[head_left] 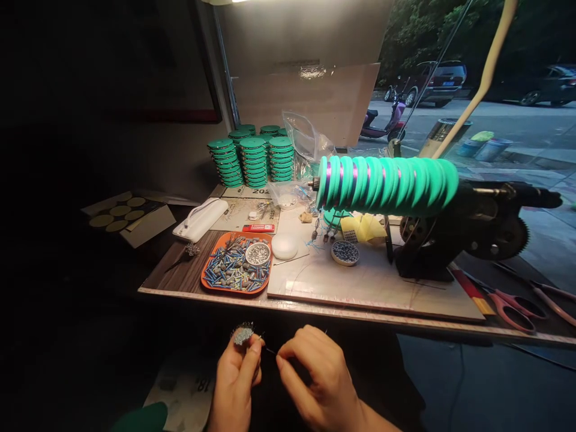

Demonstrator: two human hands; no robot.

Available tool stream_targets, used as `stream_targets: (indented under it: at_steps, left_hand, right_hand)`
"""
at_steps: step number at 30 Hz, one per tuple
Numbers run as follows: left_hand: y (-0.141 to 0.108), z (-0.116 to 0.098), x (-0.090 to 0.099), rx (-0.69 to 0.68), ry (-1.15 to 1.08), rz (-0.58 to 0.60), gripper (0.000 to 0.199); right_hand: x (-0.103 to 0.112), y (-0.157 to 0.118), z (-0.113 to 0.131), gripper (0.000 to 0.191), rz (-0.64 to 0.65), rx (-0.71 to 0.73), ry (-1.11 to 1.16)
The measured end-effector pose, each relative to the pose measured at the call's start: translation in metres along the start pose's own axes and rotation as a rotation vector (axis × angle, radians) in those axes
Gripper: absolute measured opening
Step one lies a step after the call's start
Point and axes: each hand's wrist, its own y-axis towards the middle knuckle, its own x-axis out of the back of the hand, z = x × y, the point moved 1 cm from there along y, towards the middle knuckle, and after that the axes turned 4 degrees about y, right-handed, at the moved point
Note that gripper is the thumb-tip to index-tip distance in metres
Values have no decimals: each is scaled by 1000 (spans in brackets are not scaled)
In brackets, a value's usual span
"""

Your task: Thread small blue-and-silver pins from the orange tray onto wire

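Note:
My left hand (pixel 238 378) is closed round a bundle of thin, grey, wire-like pieces (pixel 243 335) with dark spiky ends, pinched between thumb and fingers. Just to its right, my right hand (pixel 317 369) has thumb and forefinger pressed together on a thin strand (pixel 270 350) that points toward the left hand. Both hands are in front of the table edge, below an orange tray (pixel 203 282) of small blue and grey pieces. A round dish of silvery bits (pixel 258 254) sits inside that tray.
A black winding stand (pixel 423 255) carries a row of green foam spools (pixel 382 185). More green spools (pixel 252 159) are stacked behind. A tub of grey beads (pixel 345 252), a white round lid (pixel 284 245), a white case (pixel 201 219) and red-handled scissors (pixel 513 309) lie on the table.

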Motion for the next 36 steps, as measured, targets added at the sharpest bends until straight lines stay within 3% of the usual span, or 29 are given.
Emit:
stream_targets:
  at_steps: [9,16,31,36]
  left_hand:
    - [1,-2,3,-44,49,-59,50]
    - [-1,-10,2,-287,280,-134,37]
    - [0,-1,12,-430,436,-99,19]
    - [-12,-3,2,-522,440,-262,15]
  right_hand:
    - [-1,1,2,16,-23,67,-46]
    - [-2,1,2,18,-20,35,-60]
    - [-3,0,1,19,-35,38,-60]
    - [-2,2,1,19,-35,-7,-56]
